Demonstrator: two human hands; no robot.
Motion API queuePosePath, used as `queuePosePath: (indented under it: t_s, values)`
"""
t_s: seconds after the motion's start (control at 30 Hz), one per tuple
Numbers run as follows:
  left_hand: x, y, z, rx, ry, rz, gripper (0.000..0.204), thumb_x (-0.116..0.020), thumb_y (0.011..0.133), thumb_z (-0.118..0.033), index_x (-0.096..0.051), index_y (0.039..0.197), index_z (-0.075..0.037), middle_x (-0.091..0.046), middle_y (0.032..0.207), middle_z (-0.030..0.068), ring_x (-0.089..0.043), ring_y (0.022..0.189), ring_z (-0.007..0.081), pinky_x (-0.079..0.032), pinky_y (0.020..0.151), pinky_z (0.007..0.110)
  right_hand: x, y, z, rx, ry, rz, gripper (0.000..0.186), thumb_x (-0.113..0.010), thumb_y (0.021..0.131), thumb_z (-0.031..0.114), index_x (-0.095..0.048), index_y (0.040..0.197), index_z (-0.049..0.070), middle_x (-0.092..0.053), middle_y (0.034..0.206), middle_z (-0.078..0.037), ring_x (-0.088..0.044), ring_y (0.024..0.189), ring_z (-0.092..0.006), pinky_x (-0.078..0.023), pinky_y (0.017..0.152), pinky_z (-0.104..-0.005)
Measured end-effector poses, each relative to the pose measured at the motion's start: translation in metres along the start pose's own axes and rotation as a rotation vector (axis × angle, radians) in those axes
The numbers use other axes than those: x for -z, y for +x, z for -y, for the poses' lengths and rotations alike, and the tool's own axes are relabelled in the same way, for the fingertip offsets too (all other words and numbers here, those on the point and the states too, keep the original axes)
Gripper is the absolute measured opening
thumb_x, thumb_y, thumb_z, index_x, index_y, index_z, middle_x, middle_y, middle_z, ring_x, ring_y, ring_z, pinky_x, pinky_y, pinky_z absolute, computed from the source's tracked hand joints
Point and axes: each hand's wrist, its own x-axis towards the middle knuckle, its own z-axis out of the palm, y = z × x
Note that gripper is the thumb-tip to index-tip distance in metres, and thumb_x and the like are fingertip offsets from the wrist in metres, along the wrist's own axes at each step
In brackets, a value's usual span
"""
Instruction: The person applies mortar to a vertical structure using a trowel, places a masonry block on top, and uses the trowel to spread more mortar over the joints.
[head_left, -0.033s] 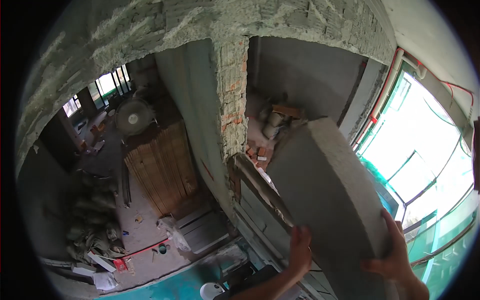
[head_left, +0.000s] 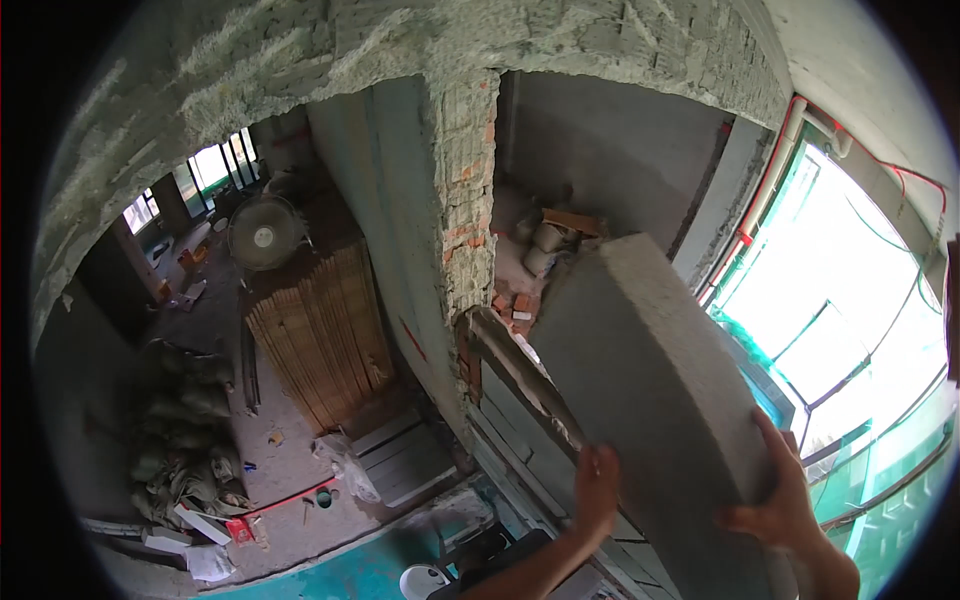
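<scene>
A large grey building block (head_left: 640,360) is tilted in front of me on the right, above a low wall of similar blocks (head_left: 515,430). My right hand (head_left: 785,500) grips its near right side, thumb on the broad face and fingers over the narrow side. At the block's lower left edge my left hand (head_left: 597,490) is closed on it, with part of its fingers hidden. A narrow dark gap with a rough rim runs along the wall beside the block.
A rough brick-and-plaster pillar (head_left: 465,200) rises left of the block, under a chipped concrete beam (head_left: 350,40). Bright windows (head_left: 840,270) line the right. Further left are a fan (head_left: 264,235), stacked brown boards (head_left: 320,340) and sacks (head_left: 185,420). A white bucket (head_left: 422,582) sits below.
The block and my right hand have shifted very slightly up and left. Both hands keep their hold.
</scene>
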Motion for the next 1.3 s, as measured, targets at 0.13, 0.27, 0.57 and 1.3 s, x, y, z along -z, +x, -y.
queuePosePath:
  t_s: [0.13, 0.27, 0.57, 1.3]
  values:
    - [0.042, 0.071, -0.036, -0.216, 0.758, 0.095, 0.046, -0.047, 0.097, -0.049, -0.053, 0.094, -0.003, -0.060, 0.079, 0.0072, -0.059, 0.075, 0.0207, -0.044, 0.067, 0.038, -0.041, 0.062, 0.024, -0.034, -0.117, 0.060, 0.109, -0.082, 0.048, 0.028, -0.036, 0.146, 0.011, -0.043, 0.115, -0.016, -0.048, 0.110, -0.0304, -0.041, 0.097, -0.0388]
    - [0.082, 0.124, -0.050, -0.232, 1.106, 0.179, 0.069, -0.031, 0.093, -0.067, -0.054, 0.082, -0.003, -0.056, 0.072, 0.0119, -0.058, 0.072, 0.0293, -0.044, 0.066, 0.042, -0.086, 0.110, 0.016, 0.024, -0.224, 0.134, 0.106, -0.081, 0.052, 0.028, -0.036, 0.147, 0.016, -0.045, 0.114, -0.016, -0.048, 0.108, -0.0324, -0.040, 0.098, -0.0401]
    - [0.122, 0.217, -0.077, -0.087, 1.111, 0.242, 0.076, -0.024, 0.092, -0.071, -0.055, 0.089, -0.001, -0.058, 0.081, 0.0143, -0.057, 0.082, 0.0344, -0.042, 0.073, 0.044, -0.153, 0.189, 0.023, 0.036, -0.278, 0.172, 0.107, -0.084, 0.054, 0.030, -0.035, 0.148, 0.019, -0.044, 0.116, -0.017, -0.047, 0.110, -0.0332, -0.039, 0.100, -0.0405]
    - [0.177, 0.295, -0.076, 0.062, 1.097, 0.427, 0.059, -0.021, 0.097, -0.063, -0.039, 0.073, -0.013, -0.029, 0.065, 0.0039, -0.030, 0.056, 0.0203, -0.023, 0.060, 0.040, -0.207, 0.239, 0.024, 0.027, -0.386, 0.239, 0.104, -0.083, 0.057, 0.035, -0.034, 0.148, 0.026, -0.043, 0.115, -0.019, -0.043, 0.111, -0.0349, -0.035, 0.100, -0.0430]
